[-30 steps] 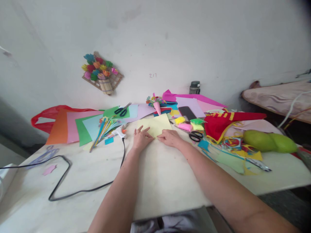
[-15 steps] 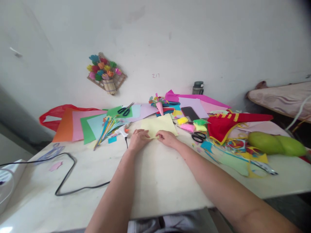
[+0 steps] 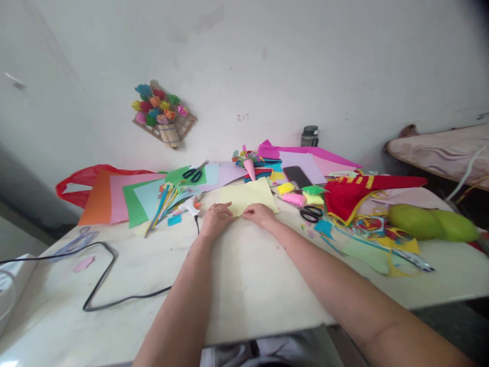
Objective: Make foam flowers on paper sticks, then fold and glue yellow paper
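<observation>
A pale yellow sheet of paper (image 3: 250, 196) lies on the table in the middle of the head view. Its near edge is between my two hands. My left hand (image 3: 217, 219) rests over the near left corner, fingers bent onto the paper. My right hand (image 3: 260, 214) is closed on the near edge further right, thumb and fingertips pinched together. Both sets of fingertips are small in view, and the exact fold at the edge is hard to make out. A white glue gun (image 3: 189, 206) with an orange tip lies just left of my left hand.
Coloured paper sheets (image 3: 118, 196) and scissors (image 3: 195, 172) spread behind to the left. To the right are a phone (image 3: 298, 177), clay packets (image 3: 294, 199), black-handled scissors (image 3: 310, 214), red cloth (image 3: 346, 199) and green fruit (image 3: 414, 221). A black cord (image 3: 100, 278) crosses the left side.
My right hand has shifted slightly left along the paper's near edge, closer to my left hand. The raised edge now looks flatter. The whole view has moved a little.
</observation>
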A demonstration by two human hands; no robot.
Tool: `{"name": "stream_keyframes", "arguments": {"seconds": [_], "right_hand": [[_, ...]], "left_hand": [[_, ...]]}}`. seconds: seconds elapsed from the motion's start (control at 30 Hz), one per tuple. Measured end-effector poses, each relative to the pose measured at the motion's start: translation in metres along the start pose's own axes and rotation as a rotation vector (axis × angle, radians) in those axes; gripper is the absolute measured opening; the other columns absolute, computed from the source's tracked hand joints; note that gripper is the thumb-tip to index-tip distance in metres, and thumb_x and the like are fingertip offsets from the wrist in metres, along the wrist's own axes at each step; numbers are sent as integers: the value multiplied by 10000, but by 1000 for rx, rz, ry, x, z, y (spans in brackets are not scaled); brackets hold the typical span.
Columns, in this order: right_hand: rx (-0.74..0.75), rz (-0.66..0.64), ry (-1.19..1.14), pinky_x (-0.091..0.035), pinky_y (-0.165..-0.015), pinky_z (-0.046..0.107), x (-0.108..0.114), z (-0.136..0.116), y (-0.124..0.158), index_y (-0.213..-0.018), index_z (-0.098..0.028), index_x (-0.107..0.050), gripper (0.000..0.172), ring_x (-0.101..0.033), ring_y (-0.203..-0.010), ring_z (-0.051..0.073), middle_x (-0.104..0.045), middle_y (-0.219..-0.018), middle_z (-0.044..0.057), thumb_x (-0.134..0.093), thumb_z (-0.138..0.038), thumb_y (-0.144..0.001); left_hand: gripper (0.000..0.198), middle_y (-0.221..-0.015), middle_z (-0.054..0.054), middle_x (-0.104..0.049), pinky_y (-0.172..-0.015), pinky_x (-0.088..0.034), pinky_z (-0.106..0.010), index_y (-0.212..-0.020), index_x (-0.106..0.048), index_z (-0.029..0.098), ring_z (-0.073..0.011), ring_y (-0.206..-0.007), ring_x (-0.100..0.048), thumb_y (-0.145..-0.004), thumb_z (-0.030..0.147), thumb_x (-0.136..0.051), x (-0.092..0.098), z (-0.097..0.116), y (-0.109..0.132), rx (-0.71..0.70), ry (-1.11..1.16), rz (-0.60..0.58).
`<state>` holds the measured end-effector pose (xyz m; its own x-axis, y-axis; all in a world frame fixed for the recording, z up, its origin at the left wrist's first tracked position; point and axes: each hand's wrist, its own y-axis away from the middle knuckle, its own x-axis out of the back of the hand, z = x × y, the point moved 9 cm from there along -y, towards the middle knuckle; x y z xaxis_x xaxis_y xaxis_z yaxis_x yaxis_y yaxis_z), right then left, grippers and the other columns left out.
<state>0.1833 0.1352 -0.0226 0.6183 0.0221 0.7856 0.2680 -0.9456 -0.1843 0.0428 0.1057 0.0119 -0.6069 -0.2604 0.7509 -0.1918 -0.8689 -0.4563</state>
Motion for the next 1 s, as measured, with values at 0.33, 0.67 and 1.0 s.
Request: {"name": "stream_keyframes", "arguments": {"seconds": [0.33, 0.67, 1.0], "right_hand": [[-29, -29, -61, -321, -527, 202, -4, -1, -2, -729, -257, -688, 161, -582, -709, 110, -678, -763, -50, -600, -382, -677], [-55, -41, 11, -303, -507, 209, -3, -4, -3, -719, -249, -693, 192, -577, -695, 115, -674, -763, -33, -575, -398, -689], [-39, -15, 39, -345, -549, 207, 4, -16, -2, -730, -272, -698, 141, -581, -745, 120, -667, -842, -33, -617, -361, -657]], "left_hand": [[72, -1069, -12, -635, -887, -413, -325, -598, -647, 225, -183, -983, -523, -658, 265, -639, -1, 2, 2, -34, -46, -28], [27, -1141, -20, -595, -921, -384, -356, -654, -632, 223, -194, -1048, -486, -657, 249, -636, -1, 2, 3, -46, -77, -28], [65, -1145, -16, -592, -916, -392, -360, -602, -624, 218, -192, -1049, -482, -666, 226, -613, -2, -1, 3, -34, 0, -46]]}}
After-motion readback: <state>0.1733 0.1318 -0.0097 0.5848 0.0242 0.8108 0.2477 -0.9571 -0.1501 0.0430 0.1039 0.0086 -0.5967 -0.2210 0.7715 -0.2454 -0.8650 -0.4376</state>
